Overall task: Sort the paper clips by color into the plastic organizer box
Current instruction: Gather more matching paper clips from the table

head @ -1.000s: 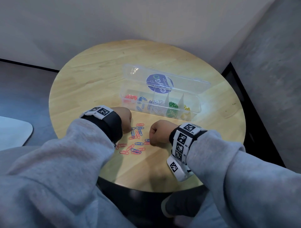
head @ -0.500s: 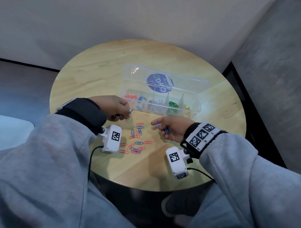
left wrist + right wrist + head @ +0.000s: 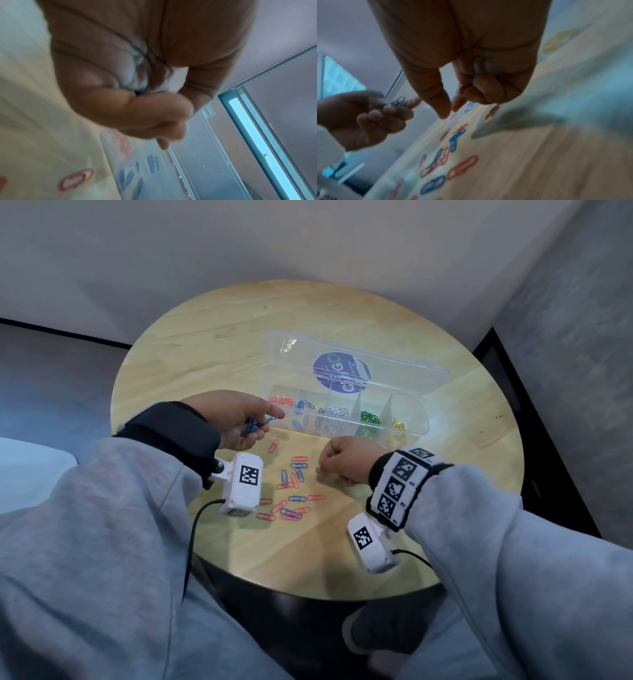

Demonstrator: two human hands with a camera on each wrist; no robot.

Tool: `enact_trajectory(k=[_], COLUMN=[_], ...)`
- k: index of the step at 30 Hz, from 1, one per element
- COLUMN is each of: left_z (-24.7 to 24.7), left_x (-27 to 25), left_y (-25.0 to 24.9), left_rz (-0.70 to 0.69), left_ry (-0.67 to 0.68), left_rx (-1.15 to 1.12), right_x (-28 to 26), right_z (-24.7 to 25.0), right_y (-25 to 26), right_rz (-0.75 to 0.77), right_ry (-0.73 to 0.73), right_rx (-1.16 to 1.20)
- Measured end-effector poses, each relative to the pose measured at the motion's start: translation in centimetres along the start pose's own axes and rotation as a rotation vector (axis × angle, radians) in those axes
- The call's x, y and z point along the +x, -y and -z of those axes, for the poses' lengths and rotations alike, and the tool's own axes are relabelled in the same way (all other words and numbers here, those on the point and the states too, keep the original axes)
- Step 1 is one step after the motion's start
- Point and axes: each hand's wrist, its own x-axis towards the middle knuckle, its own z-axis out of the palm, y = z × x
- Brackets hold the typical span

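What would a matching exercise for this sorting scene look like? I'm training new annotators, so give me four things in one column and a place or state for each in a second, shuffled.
Things:
1. left hand
2. green paper clips
3. loose red and blue paper clips
4. organizer box lid

Places or states:
A. lying on the round table between the two hands
B. open, lying back behind the compartments
C. holding blue paper clips beside the organizer box
D. in a box compartment between the silver and yellow clips

Pairs: 1-C, 2-D, 3-A, 4-B
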Motion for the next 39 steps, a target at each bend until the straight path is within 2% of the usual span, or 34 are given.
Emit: enact_trajectory(k=[3, 6, 10, 13, 19, 23, 26, 30, 32, 37, 39], left_z=[0.4, 0.4, -0.2, -0.3, -0.3, -0.2, -0.4, -1.1, -1.2, -2.2, -3.0], left_x=[-0.1, 0.0, 0.2, 0.4, 0.3, 0.6, 0.7, 0.8, 0.9, 1.1, 1.3], left_y=[0.0, 0.0, 0.1, 0.3, 0.0, 0.2, 0.2, 0.4, 0.6, 1.3, 1.6], left_rz=[-0.008, -0.015, 0.005, 0.012, -0.036, -0.053, -0.022, 0.037, 0.038, -0.092, -0.139], left_ry=[0.016, -0.013, -0.062, -0.023, -0.035, -0.028, -0.04, -0.003, 0.026, -0.011, -0.035], left_rx=[-0.059, -0.051, 0.204, 0.349, 0.098, 0.069, 0.219, 0.604, 0.738, 0.957, 1.13], right_x=[-0.1, 0.5, 0.9, 1.0, 1.5, 1.5, 1.7, 1.8, 1.7, 1.4, 1.3], right_z=[-0.8, -1.5, -2.1, -2.5, -2.0, -2.1, -2.4, -2.6, -2.4, -2.2, -2.2], right_y=[0.4, 0.7, 1.0, 1.3, 1.6, 1.8, 2.2, 2.3, 2.1, 1.6, 1.4], right_rz=[0.062, 0.1, 0.145, 0.167, 0.195, 0.214, 0.186, 0.117, 0.077, 0.042, 0.032], right_ry=[-0.094, -0.125, -0.142, -0.138, -0.109, -0.117, -0.073, -0.039, -0.044, -0.043, -0.029], right_rx=[-0.316, -0.449, -0.536, -0.581, -0.66, -0.671, -0.723, -0.828, -0.804, -0.807, -0.804])
